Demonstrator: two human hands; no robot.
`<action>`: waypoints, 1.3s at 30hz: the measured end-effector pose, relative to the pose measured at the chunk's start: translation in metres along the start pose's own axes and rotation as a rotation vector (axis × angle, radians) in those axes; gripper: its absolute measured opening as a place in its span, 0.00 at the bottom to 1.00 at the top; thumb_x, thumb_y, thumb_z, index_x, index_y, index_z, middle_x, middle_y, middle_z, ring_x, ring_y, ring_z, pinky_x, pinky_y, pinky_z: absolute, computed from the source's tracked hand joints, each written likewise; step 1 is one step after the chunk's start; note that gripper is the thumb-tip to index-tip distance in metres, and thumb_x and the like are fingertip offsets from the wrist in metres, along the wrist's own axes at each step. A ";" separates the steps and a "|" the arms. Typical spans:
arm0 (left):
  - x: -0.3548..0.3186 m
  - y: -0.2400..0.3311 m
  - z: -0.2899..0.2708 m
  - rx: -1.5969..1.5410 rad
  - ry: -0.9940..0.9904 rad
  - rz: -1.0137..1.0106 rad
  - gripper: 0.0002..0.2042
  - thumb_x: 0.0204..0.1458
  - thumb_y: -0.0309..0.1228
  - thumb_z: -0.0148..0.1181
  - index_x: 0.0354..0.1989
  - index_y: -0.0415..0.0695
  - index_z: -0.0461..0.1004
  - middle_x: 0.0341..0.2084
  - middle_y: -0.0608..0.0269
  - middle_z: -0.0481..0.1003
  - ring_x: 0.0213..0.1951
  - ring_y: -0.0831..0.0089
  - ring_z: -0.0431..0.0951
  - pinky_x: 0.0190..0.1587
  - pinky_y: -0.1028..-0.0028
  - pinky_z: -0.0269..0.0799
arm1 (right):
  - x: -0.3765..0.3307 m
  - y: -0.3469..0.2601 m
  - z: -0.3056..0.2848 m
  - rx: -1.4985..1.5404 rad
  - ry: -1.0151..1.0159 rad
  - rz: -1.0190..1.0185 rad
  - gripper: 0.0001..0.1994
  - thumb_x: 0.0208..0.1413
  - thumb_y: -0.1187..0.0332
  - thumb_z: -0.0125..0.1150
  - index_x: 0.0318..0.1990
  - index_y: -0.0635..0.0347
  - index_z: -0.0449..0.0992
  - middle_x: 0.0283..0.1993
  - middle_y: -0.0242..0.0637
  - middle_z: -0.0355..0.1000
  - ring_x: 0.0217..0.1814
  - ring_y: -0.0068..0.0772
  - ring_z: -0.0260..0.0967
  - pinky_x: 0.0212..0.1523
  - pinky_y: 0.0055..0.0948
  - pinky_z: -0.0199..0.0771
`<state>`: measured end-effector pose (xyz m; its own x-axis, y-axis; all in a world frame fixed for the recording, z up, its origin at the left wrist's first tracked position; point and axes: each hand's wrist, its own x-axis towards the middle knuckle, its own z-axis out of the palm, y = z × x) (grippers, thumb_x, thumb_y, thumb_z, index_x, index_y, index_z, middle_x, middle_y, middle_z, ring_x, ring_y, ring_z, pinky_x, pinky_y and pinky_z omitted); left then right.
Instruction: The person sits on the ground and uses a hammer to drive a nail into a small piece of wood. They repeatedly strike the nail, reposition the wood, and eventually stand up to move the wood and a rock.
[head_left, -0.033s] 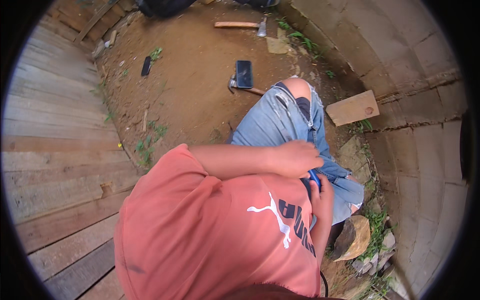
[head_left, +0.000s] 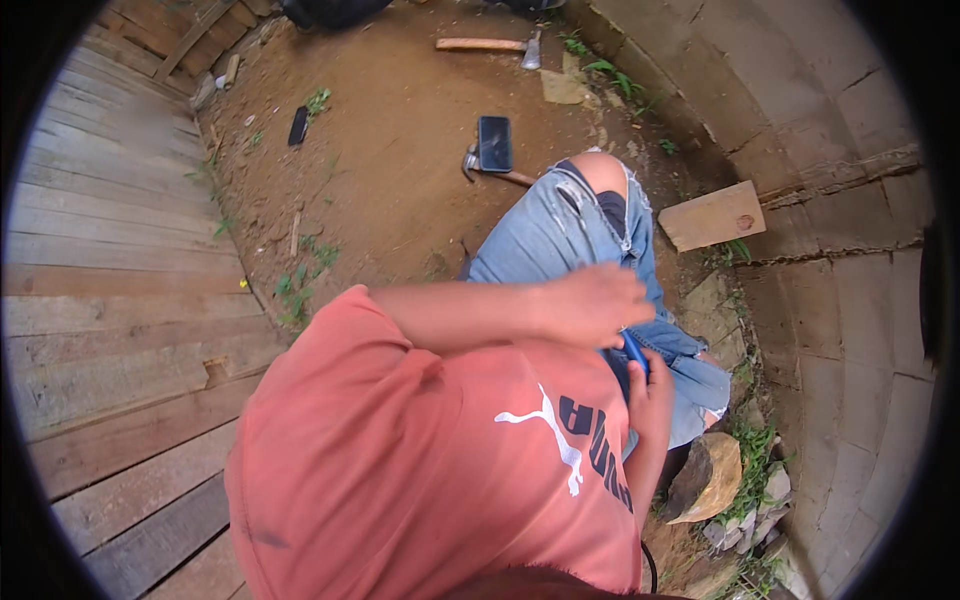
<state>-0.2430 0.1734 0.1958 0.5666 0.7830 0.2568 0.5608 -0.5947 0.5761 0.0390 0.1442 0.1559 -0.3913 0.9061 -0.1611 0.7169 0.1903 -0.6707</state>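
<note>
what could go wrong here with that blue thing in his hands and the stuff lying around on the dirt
1. Both the left hand and right hand close on the small blue object right over the lap; if it is sharp or slips, it could catch a finger or the thigh.
2. The phone lies on a hammer just beyond the bare knee; a leg shift might knock or scratch it.
</note>
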 end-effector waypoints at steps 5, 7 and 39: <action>-0.036 -0.100 -0.067 0.125 0.470 -0.445 0.18 0.56 0.36 0.72 0.53 0.43 0.79 0.45 0.50 0.81 0.50 0.51 0.81 0.54 0.51 0.76 | 0.002 0.062 -0.019 0.547 0.191 0.369 0.17 0.76 0.57 0.56 0.57 0.63 0.76 0.34 0.32 0.70 0.33 0.28 0.68 0.43 0.32 0.74; -0.063 -0.164 -0.062 0.075 0.389 -0.765 0.17 0.58 0.35 0.70 0.53 0.42 0.79 0.42 0.49 0.82 0.47 0.50 0.83 0.51 0.52 0.78 | 0.008 0.083 -0.024 0.988 0.285 0.335 0.17 0.78 0.56 0.54 0.57 0.62 0.75 0.30 0.27 0.63 0.30 0.21 0.62 0.39 0.28 0.72; -0.089 -0.493 0.115 0.928 -0.580 -0.872 0.14 0.65 0.44 0.55 0.42 0.59 0.89 0.41 0.67 0.87 0.52 0.61 0.83 0.40 0.58 0.73 | 0.028 0.126 -0.042 1.688 0.283 0.221 0.20 0.77 0.52 0.54 0.58 0.63 0.72 0.28 0.29 0.62 0.29 0.26 0.62 0.46 0.40 0.76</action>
<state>-0.5004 0.3756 -0.2000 -0.1287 0.9080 -0.3988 0.9184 -0.0426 -0.3933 0.1427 0.2092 0.0977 -0.1380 0.9267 -0.3495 -0.6829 -0.3447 -0.6441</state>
